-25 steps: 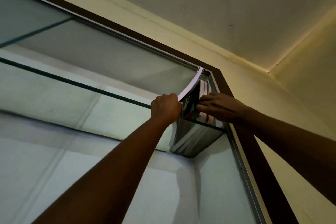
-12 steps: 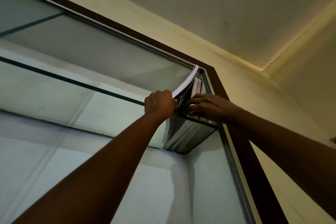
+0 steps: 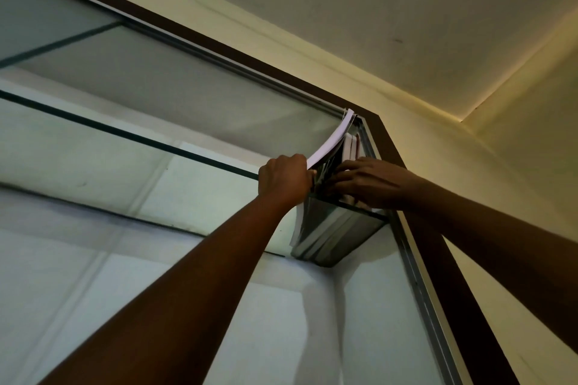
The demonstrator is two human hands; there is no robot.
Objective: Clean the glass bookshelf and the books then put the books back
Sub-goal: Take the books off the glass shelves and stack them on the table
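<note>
Left hand [image 3: 284, 176] is a closed fist around the lower edge of a thin white booklet [image 3: 331, 141]. The booklet is bowing hard, its top corner jammed against the top of the cabinet. Right hand [image 3: 372, 181] is just beside it, fingers mostly straight and laid against the other books [image 3: 350, 147]. It's holding nothing as far as can be seen, though the tips are lost in the shadow between covers. Those books stand upright in the far right corner of the top glass shelf [image 3: 125, 134], tucked against the brown frame [image 3: 438, 244]. Their bottoms show through the glass from below.

Looks like the person is slotting the booklet into the row, though honestly it could be coming out. Best bet imo: use the right hand to push the row toward the frame and open a real gap. Then tip the booklet's top so it clears the cabinet top before sliding it. Forcing it while bent will probably crease the cover. Go easy on downward pressure too, since that's glass and an overhead reach.
</note>
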